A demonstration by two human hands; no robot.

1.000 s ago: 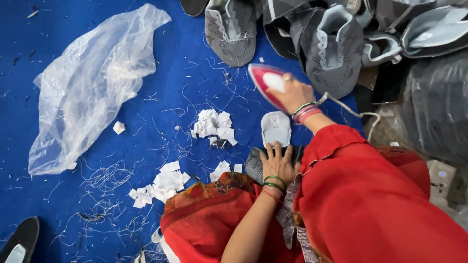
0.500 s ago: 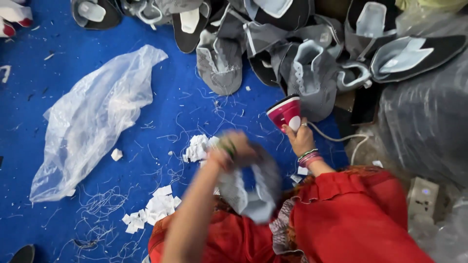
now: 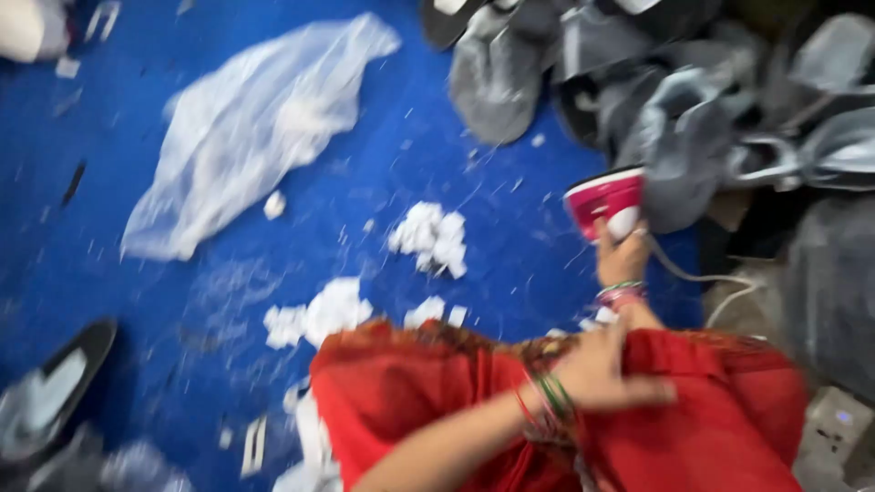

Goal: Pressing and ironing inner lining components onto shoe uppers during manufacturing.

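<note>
My right hand (image 3: 623, 258) grips a pink and white object (image 3: 605, 196) like a small iron, with a white cord (image 3: 702, 278) trailing right. It is held just above the blue floor (image 3: 510, 246), against the pile of grey shoe uppers (image 3: 679, 150). My left hand (image 3: 599, 369), with green and red bangles on the wrist, lies flat on the red cloth (image 3: 410, 401) over my lap, fingers spread and nothing visible in it. The picture is blurred by motion.
A crumpled clear plastic sheet (image 3: 251, 123) lies at upper left. White paper scraps (image 3: 430, 237) and another clump (image 3: 321, 312) dot the blue floor. A black shoe piece (image 3: 56, 387) sits at lower left. Grey bags (image 3: 834, 292) are at the right.
My left hand lifted a grey shoe piece from the floor, then came down empty onto my lap. My right hand with the pink object moved slightly away from me, toward the shoe pile.
</note>
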